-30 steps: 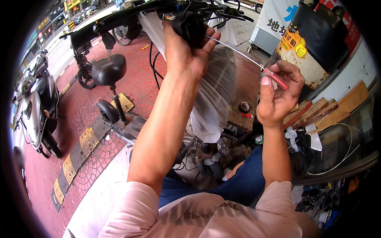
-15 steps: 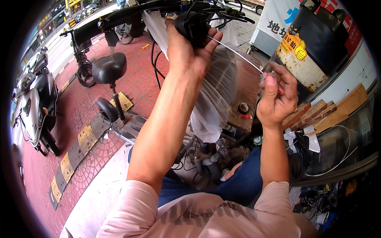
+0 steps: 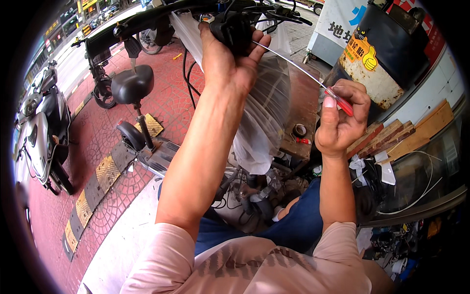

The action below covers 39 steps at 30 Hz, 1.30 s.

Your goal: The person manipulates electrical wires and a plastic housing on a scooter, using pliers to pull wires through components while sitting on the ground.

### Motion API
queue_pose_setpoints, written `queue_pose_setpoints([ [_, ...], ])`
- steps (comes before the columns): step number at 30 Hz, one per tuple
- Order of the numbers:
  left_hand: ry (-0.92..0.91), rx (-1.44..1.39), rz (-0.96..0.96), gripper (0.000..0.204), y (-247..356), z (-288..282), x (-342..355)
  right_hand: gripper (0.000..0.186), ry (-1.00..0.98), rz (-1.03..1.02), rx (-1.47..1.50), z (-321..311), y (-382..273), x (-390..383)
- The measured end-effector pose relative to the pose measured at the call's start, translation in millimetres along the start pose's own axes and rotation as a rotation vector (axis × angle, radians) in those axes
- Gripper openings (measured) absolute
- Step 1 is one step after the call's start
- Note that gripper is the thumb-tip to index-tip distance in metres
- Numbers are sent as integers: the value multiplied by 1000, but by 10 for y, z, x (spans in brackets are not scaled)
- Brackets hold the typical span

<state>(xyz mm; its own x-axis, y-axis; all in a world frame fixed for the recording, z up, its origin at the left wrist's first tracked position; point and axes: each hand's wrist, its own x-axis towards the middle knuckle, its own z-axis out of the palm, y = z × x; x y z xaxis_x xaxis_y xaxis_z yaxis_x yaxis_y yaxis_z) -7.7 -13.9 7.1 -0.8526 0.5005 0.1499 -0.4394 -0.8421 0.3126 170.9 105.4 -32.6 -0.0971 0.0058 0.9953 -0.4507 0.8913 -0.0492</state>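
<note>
My left hand (image 3: 227,61) is raised and wrapped around a black part (image 3: 232,29) on the handlebar of a scooter, where black cables gather. My right hand (image 3: 341,117) grips the red handle of a long thin screwdriver (image 3: 338,100). Its metal shaft (image 3: 289,63) runs up and left to the black part by my left fingers. A clear plastic sheet (image 3: 267,110) hangs below the handlebar, between my two forearms.
A small electric scooter with a black saddle (image 3: 129,83) stands to the left on red paving. A grey moped (image 3: 41,139) is parked at the far left. A black and white barrel (image 3: 379,68), wooden planks (image 3: 411,132) and a tape roll (image 3: 299,130) are at the right.
My right hand has shifted slightly and the screwdriver's angle has changed a little. My left hand has stayed on the black handlebar part.
</note>
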Motion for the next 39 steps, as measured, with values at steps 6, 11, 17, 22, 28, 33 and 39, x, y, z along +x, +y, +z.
queue_pose_setpoints([
  [6, -25, -18, -3, 69, -6, -7, 17, 20, 43, 13, 50, -4, -63, 66],
  [11, 6, -5, -12, 68, 9, 0, 5, 18, 105, 46, 69, 91, -92, 200],
  [17, -9, -10, -17, 67, 10, -5, 12, 18, 94, 25, 78, 136, -47, 249],
  [22, 12, -13, -17, 71, 7, 5, -5, 17, 88, 37, 90, 145, -63, 239],
  [28, 11, -15, -25, 58, 16, -11, -10, 16, 99, 128, 107, 125, -62, 253],
  [33, 16, -29, -32, 58, 10, -20, -8, 16, 79, 84, 75, 110, -42, 249],
  [39, 11, -3, -17, 72, 5, -14, 11, 16, 147, 375, 226, 114, -63, 252],
])
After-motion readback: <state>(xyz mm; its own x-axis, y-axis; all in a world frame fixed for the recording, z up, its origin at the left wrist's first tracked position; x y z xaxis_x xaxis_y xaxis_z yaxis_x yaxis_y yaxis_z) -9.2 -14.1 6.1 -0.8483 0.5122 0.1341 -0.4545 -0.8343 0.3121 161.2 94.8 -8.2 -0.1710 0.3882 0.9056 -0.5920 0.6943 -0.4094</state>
